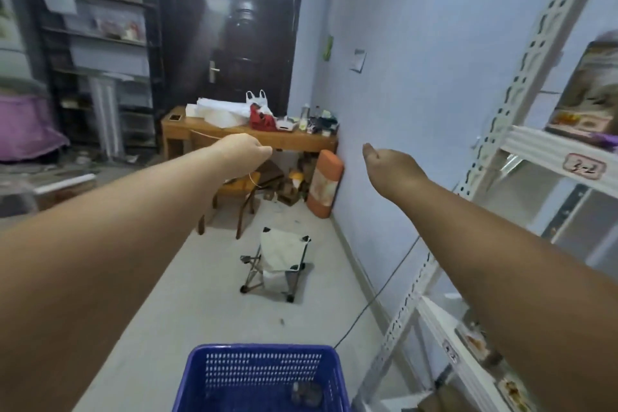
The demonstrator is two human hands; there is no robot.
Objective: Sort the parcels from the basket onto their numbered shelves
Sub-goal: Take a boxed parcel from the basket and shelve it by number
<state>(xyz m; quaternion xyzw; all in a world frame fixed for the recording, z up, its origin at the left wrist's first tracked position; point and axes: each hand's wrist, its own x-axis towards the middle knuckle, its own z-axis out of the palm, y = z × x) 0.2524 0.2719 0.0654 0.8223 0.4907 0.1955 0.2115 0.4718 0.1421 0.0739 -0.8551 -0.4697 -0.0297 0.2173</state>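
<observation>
Parcels already sit on the white shelves (555,147) right of the blue basket (261,375), seemingly one small item remains inside, left hand (244,152) and right hand (389,164) loose, empty.

Both arms reach forward, the left hand (245,152) and the right hand (391,165) apart at the same height. Below and between them, nearest the person, the basket (261,375) stands on the floor (167,311), with a small object (306,393) in it. Beyond the basket, under the gap between the hands, is a folding stool (279,262). Behind the left hand stands a desk (247,137) against a door (230,40). Right of the right hand rises the shelf rack (535,150), parcels (588,94) on its levels
</observation>
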